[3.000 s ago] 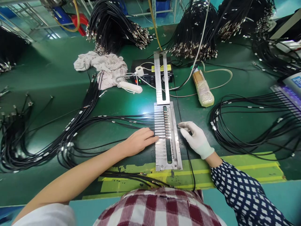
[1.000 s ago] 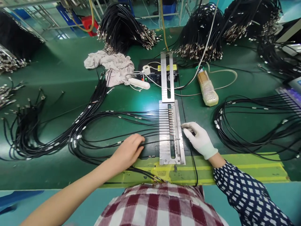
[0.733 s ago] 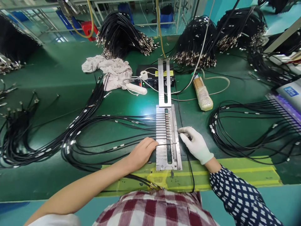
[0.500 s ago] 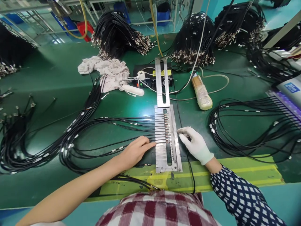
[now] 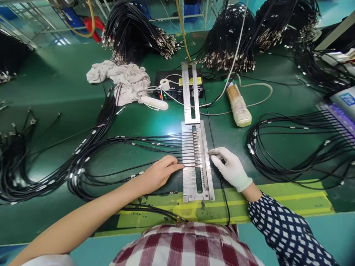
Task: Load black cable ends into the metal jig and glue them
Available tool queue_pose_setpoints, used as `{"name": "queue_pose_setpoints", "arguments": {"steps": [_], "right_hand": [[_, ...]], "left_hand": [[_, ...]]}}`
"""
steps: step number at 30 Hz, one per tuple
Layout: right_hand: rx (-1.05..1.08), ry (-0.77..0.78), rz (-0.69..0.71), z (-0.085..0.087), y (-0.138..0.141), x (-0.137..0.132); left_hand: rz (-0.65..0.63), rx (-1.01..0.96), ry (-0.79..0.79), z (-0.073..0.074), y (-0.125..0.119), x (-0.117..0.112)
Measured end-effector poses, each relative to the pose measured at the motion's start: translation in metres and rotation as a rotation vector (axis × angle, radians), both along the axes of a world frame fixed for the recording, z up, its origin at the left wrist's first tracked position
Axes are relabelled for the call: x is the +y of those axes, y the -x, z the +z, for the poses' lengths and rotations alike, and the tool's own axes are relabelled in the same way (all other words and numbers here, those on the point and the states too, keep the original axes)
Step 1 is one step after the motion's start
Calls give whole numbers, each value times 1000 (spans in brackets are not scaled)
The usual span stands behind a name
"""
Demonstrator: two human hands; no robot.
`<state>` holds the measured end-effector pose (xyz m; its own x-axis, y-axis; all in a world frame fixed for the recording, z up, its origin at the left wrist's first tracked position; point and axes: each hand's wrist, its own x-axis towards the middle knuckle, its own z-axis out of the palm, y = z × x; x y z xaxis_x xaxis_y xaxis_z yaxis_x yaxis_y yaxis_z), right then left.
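A slotted metal fixture (image 5: 191, 192) lies on the green bench, with several black cables (image 5: 149, 138) laid side by side in its upper grooves. Their metal connectors (image 5: 196, 147) line up along the slot. My bare left hand (image 5: 161, 173) is closed at the fixture's left edge, its fingertips on the lowest seated cable. My right hand (image 5: 232, 169), in a white glove, has its fingers bent and its fingertips at the fixture's right edge, steadying it. A second slotted metal plate (image 5: 186, 111) adjoins the fixture's far end, partly over a black control box (image 5: 169, 95).
A white cloth (image 5: 130, 79), a white handheld device (image 5: 154, 102) and a plastic-wrapped tool (image 5: 240, 111) lie beyond the fixture. Large cable bundles (image 5: 133, 33) stand at the back. Coiled cables (image 5: 255, 147) lie to the right, beside a purple-lit machine (image 5: 341, 122). Yellow-green tape (image 5: 291, 201) covers the front edge.
The view has shifted slightly. Both hands keep nearly the same places at the fixture, and the cables in its grooves look unchanged.
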<state>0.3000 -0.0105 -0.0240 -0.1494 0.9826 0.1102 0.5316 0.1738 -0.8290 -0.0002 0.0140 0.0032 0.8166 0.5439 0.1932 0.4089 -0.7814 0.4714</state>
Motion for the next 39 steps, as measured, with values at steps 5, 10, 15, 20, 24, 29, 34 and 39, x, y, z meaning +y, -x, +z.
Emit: {"name": "queue_pose_setpoints", "arguments": {"steps": [5,10,15,20,24,29,34,39], "right_hand": [[8,-3,-2,2,1,1],[3,-8,-3,4,1,0],[-7,4,-10,0,1,4],[49,27,-23,-1,0,-1],[21,-25,-14,-1,-3,-14],[4,-8,-27,-2,-1,-16],[7,-4,-39,0,2,-13],[1,-8,-36,0,1,-14]], "left_hand": [[-10,-13,6,-1,-2,2],[35,-73,4,-16,0,-5],[135,11,-192,-27,1,-16],[183,55,-147,-11,2,-22],[228,122,132,9,21,-47],[374,154,264,7,49,-80],[758,-362,-77,26,44,-54],[459,-287,-304,31,-1,-28]]}}
